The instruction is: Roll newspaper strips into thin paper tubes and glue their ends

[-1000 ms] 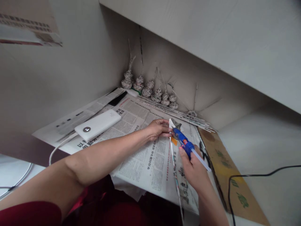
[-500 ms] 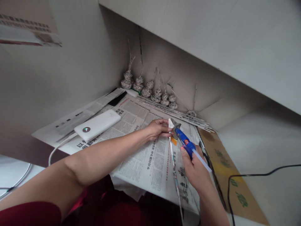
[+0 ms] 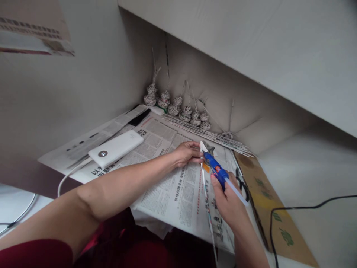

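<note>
My left hand [image 3: 189, 153] pinches the white, flattened upper end of a long thin rolled paper strip [image 3: 206, 193], which hangs down toward the table's front edge. My right hand [image 3: 227, 191] grips a blue hot glue gun [image 3: 216, 167], with a translucent glue stick [image 3: 236, 191] sticking out of its back. The gun's nozzle is at the strip, close by my left fingertips; whether it touches cannot be made out. Behind the nozzle lies a grey stand-like piece [image 3: 209, 149], and an orange patch [image 3: 206, 167] shows beneath.
Newspaper [image 3: 167, 178] covers the table. A white power bank [image 3: 117, 148] with a cable lies left. Several coiled paper gourds [image 3: 174, 106] line the back wall, behind a bundle of paper sticks [image 3: 212, 137]. Black-handled scissors [image 3: 243, 184] and cardboard [image 3: 275, 208] are at right.
My right hand has brought the glue gun slightly left, so its nozzle is nearer my left fingertips and the strip. My left hand has stayed in place.
</note>
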The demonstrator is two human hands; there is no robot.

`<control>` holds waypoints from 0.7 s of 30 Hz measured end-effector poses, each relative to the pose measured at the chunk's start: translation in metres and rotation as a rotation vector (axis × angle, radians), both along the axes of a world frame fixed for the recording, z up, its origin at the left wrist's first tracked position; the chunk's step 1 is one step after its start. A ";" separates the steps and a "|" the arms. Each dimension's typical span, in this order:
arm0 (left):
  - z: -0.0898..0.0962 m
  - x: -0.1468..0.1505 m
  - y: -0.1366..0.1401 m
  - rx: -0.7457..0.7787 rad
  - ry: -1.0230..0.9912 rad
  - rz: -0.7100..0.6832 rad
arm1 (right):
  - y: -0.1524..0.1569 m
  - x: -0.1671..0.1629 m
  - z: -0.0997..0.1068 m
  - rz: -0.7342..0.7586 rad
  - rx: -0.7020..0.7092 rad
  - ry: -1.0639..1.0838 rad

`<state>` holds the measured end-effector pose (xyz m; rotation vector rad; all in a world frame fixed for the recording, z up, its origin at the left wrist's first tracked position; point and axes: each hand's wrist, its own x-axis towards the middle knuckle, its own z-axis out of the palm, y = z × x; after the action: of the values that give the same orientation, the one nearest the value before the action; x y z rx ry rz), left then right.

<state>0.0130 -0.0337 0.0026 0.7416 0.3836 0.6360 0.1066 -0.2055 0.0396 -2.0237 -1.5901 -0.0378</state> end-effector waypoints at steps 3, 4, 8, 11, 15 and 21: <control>0.000 0.000 0.000 -0.004 -0.008 0.002 | 0.001 0.002 0.000 -0.004 0.007 0.011; 0.001 -0.001 0.000 -0.004 -0.010 0.001 | 0.001 0.002 0.000 -0.010 0.005 0.012; 0.003 -0.001 0.000 -0.002 -0.010 -0.011 | 0.000 0.003 0.000 -0.033 -0.003 0.009; 0.004 -0.002 -0.001 -0.004 -0.001 -0.012 | 0.000 0.006 -0.002 -0.032 -0.002 0.033; 0.004 -0.003 -0.002 0.003 -0.004 -0.026 | 0.000 0.014 -0.008 -0.057 -0.076 0.204; 0.002 -0.002 -0.001 0.015 -0.009 -0.037 | 0.001 0.016 -0.008 -0.058 -0.033 0.173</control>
<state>0.0109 -0.0349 0.0049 0.7586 0.3565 0.6078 0.1228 -0.2044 0.0312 -2.0387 -1.4332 0.1394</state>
